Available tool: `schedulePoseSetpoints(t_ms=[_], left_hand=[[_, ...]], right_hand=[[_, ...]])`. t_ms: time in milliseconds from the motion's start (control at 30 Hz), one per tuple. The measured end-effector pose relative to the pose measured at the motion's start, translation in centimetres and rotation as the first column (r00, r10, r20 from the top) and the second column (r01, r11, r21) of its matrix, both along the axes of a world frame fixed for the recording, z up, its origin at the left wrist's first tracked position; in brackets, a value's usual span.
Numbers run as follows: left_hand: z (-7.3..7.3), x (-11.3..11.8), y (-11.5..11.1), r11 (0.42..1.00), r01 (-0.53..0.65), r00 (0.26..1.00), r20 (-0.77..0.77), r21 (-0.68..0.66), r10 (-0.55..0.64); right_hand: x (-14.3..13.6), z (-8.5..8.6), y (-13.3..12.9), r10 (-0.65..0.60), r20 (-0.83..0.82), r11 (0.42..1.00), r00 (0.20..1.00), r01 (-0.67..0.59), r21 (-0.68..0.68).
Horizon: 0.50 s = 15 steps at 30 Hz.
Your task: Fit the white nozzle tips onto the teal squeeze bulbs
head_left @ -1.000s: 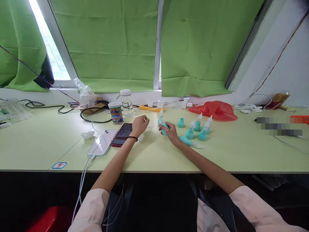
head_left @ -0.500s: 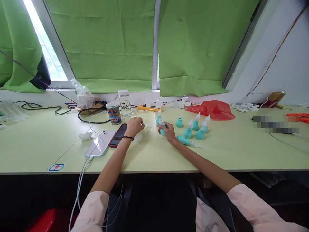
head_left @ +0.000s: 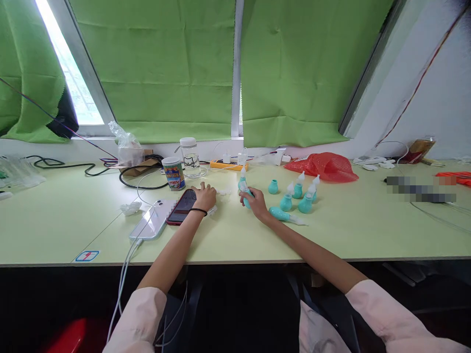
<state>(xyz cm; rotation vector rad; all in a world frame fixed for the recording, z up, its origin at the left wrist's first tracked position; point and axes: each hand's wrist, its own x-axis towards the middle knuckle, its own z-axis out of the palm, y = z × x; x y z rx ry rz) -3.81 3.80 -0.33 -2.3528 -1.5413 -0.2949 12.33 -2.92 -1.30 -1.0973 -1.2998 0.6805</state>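
Note:
My right hand [head_left: 255, 202] is wrapped around a teal squeeze-bulb nasal aspirator [head_left: 247, 200] with a clear tip, held just above the table. Directly behind it stands another teal aspirator [head_left: 242, 182]. To the right are several upright teal bulbs with clear tips, such as this aspirator [head_left: 305, 204], one bare bulb [head_left: 273, 187] without a tip, and an aspirator lying on its side [head_left: 279, 214]. My left hand [head_left: 204, 197] rests low over the table, fingers bent and apart, beside a dark phone [head_left: 183, 206]. Small clear plastic pieces [head_left: 223, 192] lie by its fingertips; what is under the palm is hidden.
A white phone [head_left: 152, 220] with cables lies at left. Behind it stand a printed tub [head_left: 173, 174], a clear lidded jar [head_left: 190, 159] and a bagged item [head_left: 129, 149]. A yellow power strip [head_left: 228, 165] and a red plastic bag [head_left: 324, 166] are at the back.
My left hand has lowered toward the table and moved slightly left and nearer, its fingers spreading from a closed pose. My right hand still holds the aspirator, almost unmoved.

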Motion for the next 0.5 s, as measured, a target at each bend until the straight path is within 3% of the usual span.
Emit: schedulePoseSetpoints(t_ms=[233, 500], left_hand=[[0.3, 0.4, -0.3, 0.994, -0.101, 0.994, -0.045, -0.044, 0.099], [1.0, 1.2, -1.2, 0.997, -0.025, 1.0, -0.016, -0.067, 0.024]], right_hand=[[-0.1, 0.0, -0.1, 0.007, 0.063, 1.0, 0.998, -0.007, -0.005], [-0.3, -0.3, -0.4, 0.002, 0.197, 1.0, 0.98, -0.003, 0.008]])
